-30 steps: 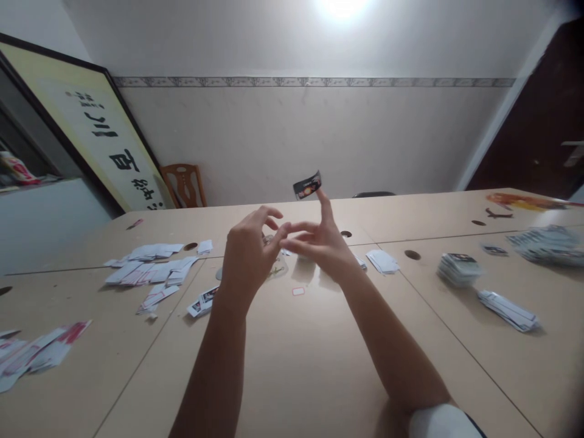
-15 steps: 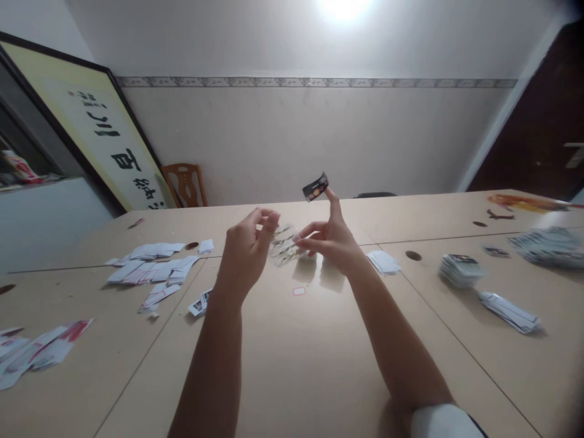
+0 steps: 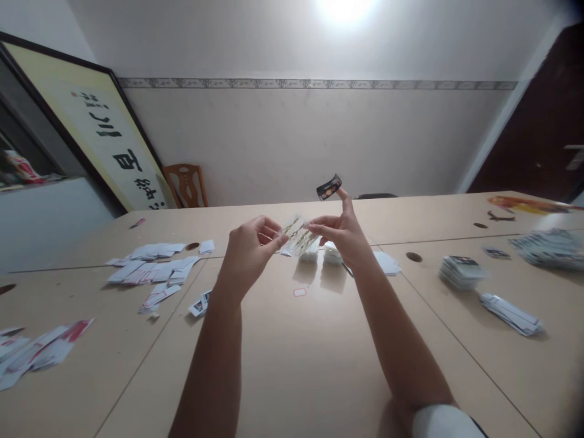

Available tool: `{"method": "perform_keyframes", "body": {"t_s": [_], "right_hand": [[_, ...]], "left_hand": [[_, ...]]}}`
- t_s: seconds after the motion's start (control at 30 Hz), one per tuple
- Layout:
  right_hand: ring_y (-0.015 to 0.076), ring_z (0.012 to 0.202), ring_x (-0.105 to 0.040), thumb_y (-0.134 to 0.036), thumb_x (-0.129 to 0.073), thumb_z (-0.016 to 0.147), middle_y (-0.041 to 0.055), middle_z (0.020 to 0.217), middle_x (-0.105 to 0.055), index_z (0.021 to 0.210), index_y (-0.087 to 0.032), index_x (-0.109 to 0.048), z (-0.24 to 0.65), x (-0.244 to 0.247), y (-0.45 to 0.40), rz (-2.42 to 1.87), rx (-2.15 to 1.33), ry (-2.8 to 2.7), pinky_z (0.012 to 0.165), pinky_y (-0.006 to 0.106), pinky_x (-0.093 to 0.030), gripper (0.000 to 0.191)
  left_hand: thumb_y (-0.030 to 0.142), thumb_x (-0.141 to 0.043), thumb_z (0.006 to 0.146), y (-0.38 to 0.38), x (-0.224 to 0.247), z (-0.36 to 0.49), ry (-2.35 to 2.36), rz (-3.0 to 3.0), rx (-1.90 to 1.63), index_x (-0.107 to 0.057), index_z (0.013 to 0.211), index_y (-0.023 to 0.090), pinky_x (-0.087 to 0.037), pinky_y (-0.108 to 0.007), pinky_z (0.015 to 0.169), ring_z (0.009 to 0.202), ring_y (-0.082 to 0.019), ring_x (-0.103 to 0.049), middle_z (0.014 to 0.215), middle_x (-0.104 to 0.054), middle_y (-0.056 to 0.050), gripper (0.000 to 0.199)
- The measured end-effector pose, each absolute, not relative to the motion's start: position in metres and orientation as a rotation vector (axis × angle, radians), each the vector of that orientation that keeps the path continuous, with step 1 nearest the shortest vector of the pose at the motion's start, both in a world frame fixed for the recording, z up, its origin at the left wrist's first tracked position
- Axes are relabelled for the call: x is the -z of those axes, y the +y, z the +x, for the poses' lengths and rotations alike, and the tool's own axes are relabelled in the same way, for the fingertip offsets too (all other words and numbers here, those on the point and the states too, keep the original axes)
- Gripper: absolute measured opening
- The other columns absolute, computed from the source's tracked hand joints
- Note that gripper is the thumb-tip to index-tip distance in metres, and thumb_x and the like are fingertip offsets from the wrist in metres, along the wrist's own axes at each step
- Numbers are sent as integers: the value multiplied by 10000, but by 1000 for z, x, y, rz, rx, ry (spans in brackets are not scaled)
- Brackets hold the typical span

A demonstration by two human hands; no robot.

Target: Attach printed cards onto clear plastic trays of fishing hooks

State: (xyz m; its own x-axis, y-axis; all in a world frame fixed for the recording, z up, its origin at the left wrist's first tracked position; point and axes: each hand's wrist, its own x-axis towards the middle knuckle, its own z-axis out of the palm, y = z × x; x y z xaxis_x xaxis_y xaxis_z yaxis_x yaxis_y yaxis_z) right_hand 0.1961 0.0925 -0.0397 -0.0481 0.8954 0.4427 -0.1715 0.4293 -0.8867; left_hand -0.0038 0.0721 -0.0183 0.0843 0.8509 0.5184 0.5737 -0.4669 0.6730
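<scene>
Between my two hands, raised above the table, is a clear plastic packet (image 3: 298,236) with thin yellowish-green streaks on it. My left hand (image 3: 254,250) pinches its left edge with thumb and fingers. At its right upper edge, my right hand (image 3: 341,234) grips it between thumb and fingers. A small black label (image 3: 329,187) with printed pictures clings to the tip of my raised right index finger. Two small stacks of clear packets, the left one (image 3: 309,254) and the right one (image 3: 333,253), stand on the table behind and below my hands.
A small red-bordered white sticker (image 3: 300,292) lies on the table (image 3: 292,359). White paper slips (image 3: 152,267) are spread at left, with white sheets (image 3: 385,263) right of my hand. Farther right are a packet stack (image 3: 462,271), a strip bundle (image 3: 511,313) and a larger packet pile (image 3: 547,248).
My left hand has closed onto the packet's left edge. My right hand, with the black label on its finger, has moved slightly right, and the packet has shifted right, uncovering more of the stacks.
</scene>
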Motion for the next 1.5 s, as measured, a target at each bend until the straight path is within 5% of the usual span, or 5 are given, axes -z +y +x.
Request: {"method": "perform_keyframes", "body": {"t_s": [0.3,0.57,0.8,1.13,1.5], "right_hand": [[265,922,-719,-470,-831,695,93,1052,-744,1566,-287,-72,187,41,90,-765,-1041,-1254,683,383,-622,1170],[232,876,-735,-419,-875,661,69,1046,-726,1555,-303,-71,176,45,93,-645,-1160,-1182,899,491,-594,1209],[252,946,-722,-352,-916,580,95,1160,-689,1507,-336,-168,173,42,89,-582,-1182,-1103,938,529,-566,1191],[246,1223,-613,-356,-896,620,63,1136,-653,1266,-303,-358,150,60,94,-530,-1152,-925,1018,443,-528,843],[261,1073,-690,-419,-887,616,61,1072,-696,1216,-291,-371,148,60,93,-588,-1159,-917,922,468,-572,802]], "left_hand": [[245,-753,743,69,19,7,1417,2153,-1474,-650,793,185,-501,-240,506,552,-128,-630,661,-688,-4,129],[294,-723,804,66,21,17,1404,2322,-1463,-605,746,185,-494,-231,534,619,-132,-647,716,-683,1,172],[331,-642,917,63,18,16,1139,2288,-1412,-751,989,230,-597,-239,710,842,-168,-745,891,-773,-13,165],[287,-595,927,64,19,16,1249,2327,-1446,-739,917,185,-580,-247,685,785,-188,-757,847,-772,-24,177],[260,-564,924,65,19,16,1325,2427,-1365,-717,950,180,-559,-287,691,770,-212,-754,793,-767,-42,175]]}}
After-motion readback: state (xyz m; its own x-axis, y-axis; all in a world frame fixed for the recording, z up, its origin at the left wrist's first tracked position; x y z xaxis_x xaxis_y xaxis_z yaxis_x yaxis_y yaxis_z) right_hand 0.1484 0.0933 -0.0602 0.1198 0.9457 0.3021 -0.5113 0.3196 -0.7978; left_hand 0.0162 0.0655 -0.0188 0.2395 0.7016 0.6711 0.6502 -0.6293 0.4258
